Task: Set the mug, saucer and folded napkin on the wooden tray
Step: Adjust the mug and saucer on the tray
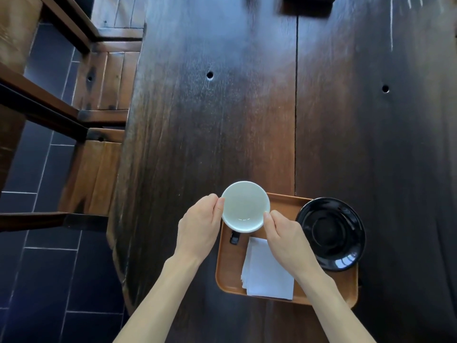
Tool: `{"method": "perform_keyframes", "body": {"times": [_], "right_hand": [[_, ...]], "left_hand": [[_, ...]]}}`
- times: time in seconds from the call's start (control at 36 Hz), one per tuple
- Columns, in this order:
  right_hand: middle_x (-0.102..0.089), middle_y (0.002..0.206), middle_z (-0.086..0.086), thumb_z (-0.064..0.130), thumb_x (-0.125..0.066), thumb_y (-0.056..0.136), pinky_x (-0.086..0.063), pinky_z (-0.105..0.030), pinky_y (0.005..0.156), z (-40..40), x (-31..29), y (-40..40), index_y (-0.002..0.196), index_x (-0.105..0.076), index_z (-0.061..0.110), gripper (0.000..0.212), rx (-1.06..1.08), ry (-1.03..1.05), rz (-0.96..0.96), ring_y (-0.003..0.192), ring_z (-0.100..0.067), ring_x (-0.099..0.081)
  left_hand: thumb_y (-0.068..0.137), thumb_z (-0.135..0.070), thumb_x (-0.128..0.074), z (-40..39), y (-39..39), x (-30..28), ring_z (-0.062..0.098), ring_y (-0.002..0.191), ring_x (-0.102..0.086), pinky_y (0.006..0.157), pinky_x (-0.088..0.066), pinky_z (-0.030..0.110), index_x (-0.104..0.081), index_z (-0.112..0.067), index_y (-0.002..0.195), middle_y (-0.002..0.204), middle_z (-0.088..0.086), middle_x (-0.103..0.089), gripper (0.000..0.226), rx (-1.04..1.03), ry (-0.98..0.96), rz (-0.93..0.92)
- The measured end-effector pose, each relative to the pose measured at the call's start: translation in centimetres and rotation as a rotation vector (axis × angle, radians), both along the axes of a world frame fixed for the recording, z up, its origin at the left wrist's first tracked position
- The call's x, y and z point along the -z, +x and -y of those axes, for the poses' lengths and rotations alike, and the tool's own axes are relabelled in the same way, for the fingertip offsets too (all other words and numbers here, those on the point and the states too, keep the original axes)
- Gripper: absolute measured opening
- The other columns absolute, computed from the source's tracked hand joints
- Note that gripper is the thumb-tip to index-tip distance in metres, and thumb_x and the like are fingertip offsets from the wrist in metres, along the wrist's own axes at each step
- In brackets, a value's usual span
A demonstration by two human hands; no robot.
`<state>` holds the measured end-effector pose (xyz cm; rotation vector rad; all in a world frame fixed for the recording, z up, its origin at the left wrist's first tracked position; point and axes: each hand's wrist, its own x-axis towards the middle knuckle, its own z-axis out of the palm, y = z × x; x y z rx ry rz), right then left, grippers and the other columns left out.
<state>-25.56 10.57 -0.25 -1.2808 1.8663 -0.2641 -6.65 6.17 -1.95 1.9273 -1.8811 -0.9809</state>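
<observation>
Both hands, left hand (200, 219) and right hand (284, 231), pinch the white-lined mug (244, 206) by its rim above the wooden tray (228, 266), folded napkin (267, 271) under the right wrist, black saucer (331, 233) just beyond, mug apparently last

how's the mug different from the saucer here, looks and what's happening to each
The mug shows a pale whitish inside and a black handle; the saucer is glossy black all over. The mug is deep, the saucer shallow and wider. The left hand and right hand grip the mug's rim; nothing touches the saucer. Both are round and empty.
</observation>
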Motion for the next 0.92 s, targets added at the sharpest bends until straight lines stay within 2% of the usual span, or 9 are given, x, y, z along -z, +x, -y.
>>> {"method": "perform_keyframes", "body": {"times": [0.11, 0.28, 0.33, 0.42, 0.53, 0.61, 0.69, 0.81, 0.92], "right_hand": [[-0.050, 0.059, 0.004, 0.037, -0.031, 0.107, -0.041, -0.032, 0.049, 0.0, 0.1, 0.0, 0.073, -0.044, 0.020, 0.040, -0.045, -0.005, -0.073, 0.053, -0.017, -0.051], [-0.049, 0.060, 0.004, 0.037, -0.033, 0.107, -0.037, -0.033, 0.050, 0.6, -0.4, -0.1, 0.068, -0.039, 0.021, 0.043, -0.026, -0.009, -0.063, 0.053, -0.015, -0.046], [-0.051, 0.060, 0.002, 0.037, -0.036, 0.107, -0.040, -0.032, 0.052, 0.8, -0.7, -0.3, 0.067, -0.043, 0.019, 0.044, 0.009, 0.004, 0.015, 0.054, -0.012, -0.045], [-0.049, 0.059, 0.006, 0.039, -0.040, 0.106, -0.036, -0.017, 0.051, 0.8, -1.2, -1.2, 0.067, -0.049, 0.017, 0.046, 0.045, 0.027, 0.136, 0.054, -0.003, -0.045], [-0.052, 0.057, 0.007, 0.044, -0.041, 0.105, -0.038, -0.013, 0.053, 0.5, -2.3, -3.0, 0.070, -0.058, 0.018, 0.047, 0.096, -0.002, 0.149, 0.056, 0.000, -0.050], [-0.053, 0.054, 0.010, 0.044, -0.043, 0.104, -0.039, -0.015, 0.054, 0.4, -3.0, -5.1, 0.070, -0.060, 0.020, 0.045, 0.158, -0.052, 0.121, 0.057, -0.002, -0.052], [-0.058, 0.060, 0.001, 0.042, -0.046, 0.104, -0.043, -0.027, 0.061, -0.2, -3.7, -7.6, 0.072, -0.060, 0.017, 0.043, 0.241, -0.067, 0.109, 0.056, -0.007, -0.054], [-0.057, 0.064, 0.003, 0.038, -0.045, 0.104, -0.042, -0.013, 0.053, -1.8, -4.7, -11.0, 0.075, -0.059, 0.011, 0.042, 0.300, -0.060, 0.055, 0.059, 0.002, -0.055], [-0.058, 0.066, -0.004, 0.039, -0.044, 0.104, -0.043, -0.023, 0.056, -3.6, -5.1, -14.3, 0.082, -0.057, 0.004, 0.044, 0.374, -0.010, 0.001, 0.060, -0.007, -0.054]], "left_hand": [[0.102, -0.041, -0.040, 0.2, 0.2, 0.2, 0.016, 0.058, -0.054, 0.049, -0.043, 0.024, -0.044, -0.021, 0.070, 0.062, -0.004, -0.050, 0.038, 0.014, -0.010, -0.002], [0.101, -0.040, -0.042, -0.4, 0.1, 0.4, 0.013, 0.060, -0.057, 0.052, -0.045, 0.020, -0.047, -0.022, 0.069, 0.063, -0.008, -0.052, 0.037, -0.025, 0.030, -0.065], [0.101, -0.041, -0.042, -0.5, 0.0, 0.3, 0.012, 0.060, -0.057, 0.052, -0.043, 0.017, -0.047, -0.024, 0.069, 0.064, -0.009, -0.053, 0.037, -0.046, 0.052, -0.072], [0.099, -0.048, -0.039, -0.5, -0.2, -0.1, 0.012, 0.061, -0.059, 0.053, -0.043, 0.018, -0.048, -0.024, 0.069, 0.065, -0.008, -0.056, 0.039, -0.087, 0.096, -0.053], [0.098, -0.055, -0.032, -0.8, -0.7, -1.3, 0.018, 0.065, -0.062, 0.061, -0.052, 0.034, -0.056, -0.015, 0.076, 0.069, 0.001, -0.063, 0.052, -0.305, 0.153, -0.083], [0.100, -0.050, -0.034, -1.4, -1.3, -2.7, 0.016, 0.053, -0.055, 0.054, -0.049, 0.036, -0.048, -0.018, 0.071, 0.059, 0.000, -0.055, 0.046, -0.348, 0.047, -0.088], [0.103, -0.041, -0.041, -2.5, -2.6, -4.0, 0.017, 0.057, -0.060, 0.053, -0.055, 0.041, -0.049, -0.019, 0.071, 0.062, -0.002, -0.059, 0.039, -0.242, 0.019, -0.152], [0.102, -0.033, -0.046, -4.6, -6.0, -4.9, 0.017, 0.057, -0.059, 0.053, -0.053, 0.038, -0.053, -0.016, 0.071, 0.061, -0.005, -0.058, 0.036, 0.029, -0.017, -0.133], [0.104, -0.041, -0.037, -5.9, -10.8, -4.7, 0.019, 0.060, -0.052, 0.056, -0.042, 0.033, -0.042, -0.022, 0.073, 0.060, -0.005, -0.049, 0.036, 0.325, 0.076, -0.053]]}}
